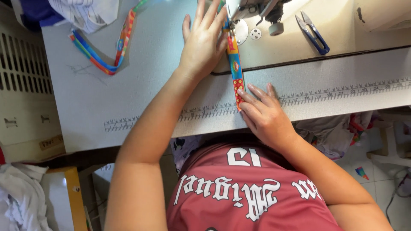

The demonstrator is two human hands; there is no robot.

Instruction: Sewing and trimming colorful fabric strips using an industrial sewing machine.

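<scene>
My left hand [204, 39] lies flat, palm down, fingers spread forward, arm extended. My right hand [263, 113] sits nearer me, fingers pressed down together; thumb apparently tucked under.

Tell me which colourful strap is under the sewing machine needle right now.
The straight strap between both hands: the left hand presses beside it near the presser foot, the right hand pins its near end. The other strap lies looped, untouched, far left.

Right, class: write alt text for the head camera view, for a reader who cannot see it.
Two hands guide a colourful strap under a sewing machine: left hand flat beside it, right hand pinning its near end. Blue snips lie to the right.
</scene>
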